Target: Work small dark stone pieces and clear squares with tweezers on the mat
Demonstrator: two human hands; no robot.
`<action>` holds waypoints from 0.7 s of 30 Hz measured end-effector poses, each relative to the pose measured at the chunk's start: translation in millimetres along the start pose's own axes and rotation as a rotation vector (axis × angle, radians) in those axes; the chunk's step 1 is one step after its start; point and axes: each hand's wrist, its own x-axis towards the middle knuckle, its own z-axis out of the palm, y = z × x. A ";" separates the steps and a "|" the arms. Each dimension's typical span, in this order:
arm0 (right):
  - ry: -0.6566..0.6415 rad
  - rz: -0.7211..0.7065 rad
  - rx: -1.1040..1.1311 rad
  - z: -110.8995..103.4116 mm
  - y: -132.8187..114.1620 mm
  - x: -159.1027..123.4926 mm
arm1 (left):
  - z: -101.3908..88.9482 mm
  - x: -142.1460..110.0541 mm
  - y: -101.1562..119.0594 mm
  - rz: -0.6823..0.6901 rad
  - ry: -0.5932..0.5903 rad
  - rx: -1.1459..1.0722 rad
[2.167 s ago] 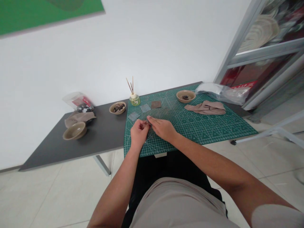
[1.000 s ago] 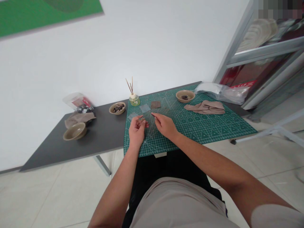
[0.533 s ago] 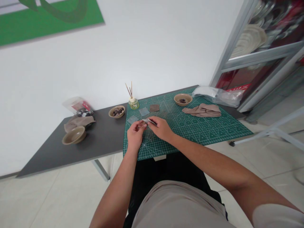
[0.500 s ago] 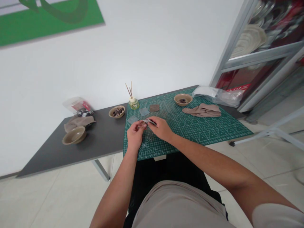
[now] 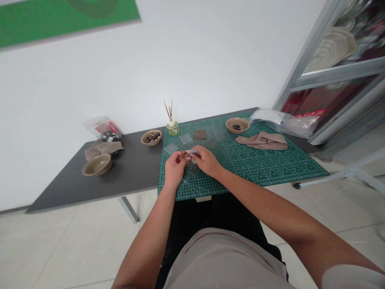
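A small grey sheet (image 5: pixel 193 151) is between the two hands over the green mat (image 5: pixel 255 162), its edges sticking out. The fingers of the left hand (image 5: pixel 174 171) and right hand (image 5: pixel 209 162) close on it; whether they also hold something beneath cannot be told. Handling looks unfinished, but how much is done or left is unclear.

Two blue-grey squares (image 5: pixel 186 139) and a brown square (image 5: pixel 199 134) lie flat beyond the hands. On the bench (image 5: pixel 129 170), one bowl (image 5: pixel 152 144) holds many dark and pinkish stones (image 5: pixel 153 137); the bowl on the mat (image 5: pixel 230 124) holds a few dark pieces (image 5: pixel 236 127). The leftmost bowl (image 5: pixel 98 163) shows its bare inside, beside a crumpled cloth (image 5: pixel 100 149).
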 end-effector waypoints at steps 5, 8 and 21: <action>-0.030 0.038 -0.016 -1.0 1.0 1.1 | 0.1 -0.4 4.2 -0.010 -0.007 0.008; -0.038 0.051 -0.025 -1.3 0.4 0.8 | 0.3 -0.7 4.2 -0.012 -0.015 -0.009; -0.033 -0.055 -0.037 -0.8 -0.5 -2.6 | -1.3 -2.0 0.2 0.034 0.002 -0.015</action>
